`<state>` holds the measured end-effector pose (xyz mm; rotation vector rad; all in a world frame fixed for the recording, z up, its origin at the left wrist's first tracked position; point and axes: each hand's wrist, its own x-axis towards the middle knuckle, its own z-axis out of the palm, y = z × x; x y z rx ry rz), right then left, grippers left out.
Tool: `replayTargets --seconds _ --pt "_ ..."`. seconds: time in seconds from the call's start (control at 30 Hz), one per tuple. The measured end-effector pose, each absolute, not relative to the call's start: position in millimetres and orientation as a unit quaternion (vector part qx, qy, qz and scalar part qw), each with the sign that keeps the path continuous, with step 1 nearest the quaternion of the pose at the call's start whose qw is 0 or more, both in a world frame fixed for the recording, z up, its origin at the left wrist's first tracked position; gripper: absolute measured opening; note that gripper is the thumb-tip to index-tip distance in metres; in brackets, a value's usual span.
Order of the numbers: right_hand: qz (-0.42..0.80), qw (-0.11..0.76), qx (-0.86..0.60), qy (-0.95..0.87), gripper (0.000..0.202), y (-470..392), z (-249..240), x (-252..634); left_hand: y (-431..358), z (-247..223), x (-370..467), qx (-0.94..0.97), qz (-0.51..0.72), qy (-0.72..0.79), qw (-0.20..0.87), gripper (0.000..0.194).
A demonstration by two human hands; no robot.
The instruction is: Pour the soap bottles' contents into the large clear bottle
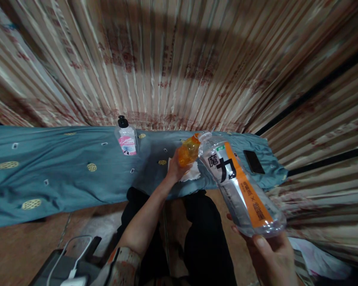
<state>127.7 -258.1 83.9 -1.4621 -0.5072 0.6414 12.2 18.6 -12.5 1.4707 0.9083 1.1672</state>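
Observation:
My left hand (175, 167) is wrapped round a small orange bottle (188, 152), tilted with its neck up and to the right. My right hand (265, 248) grips a large clear plastic bottle (241, 186) near its base. That bottle has an orange and clear label with black characters, and tips down toward the left. The mouths of the two bottles meet or nearly meet; I cannot tell whether they touch. Liquid inside the clear bottle is hard to make out. Under my left hand lies a crumpled white tissue (193, 171) on the cloth.
A clear bottle with a black cap and pink label (127, 139) stands on the blue-green pineapple-print cloth (71, 171). A dark phone (253, 162) lies at the right. Patterned curtains (155, 63) hang behind. A white cable (77, 254) sits at lower left.

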Motion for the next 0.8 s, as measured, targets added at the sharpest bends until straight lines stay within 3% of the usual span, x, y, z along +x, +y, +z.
replayTargets --seconds 0.23,0.5,0.8 --pt "0.278 0.68 -0.644 -0.212 0.072 -257.7 80.7 128.2 18.3 -12.3 13.4 0.602 0.486 0.372 0.513 0.064" --pt "0.285 0.668 -0.652 -0.217 0.058 -257.6 84.1 132.6 14.4 -1.1 13.2 0.589 0.471 0.382 0.534 0.063" --pt "0.278 0.674 -0.649 -0.216 0.066 -258.0 81.6 130.0 12.4 4.0 12.2 0.606 0.466 0.388 0.516 0.058"
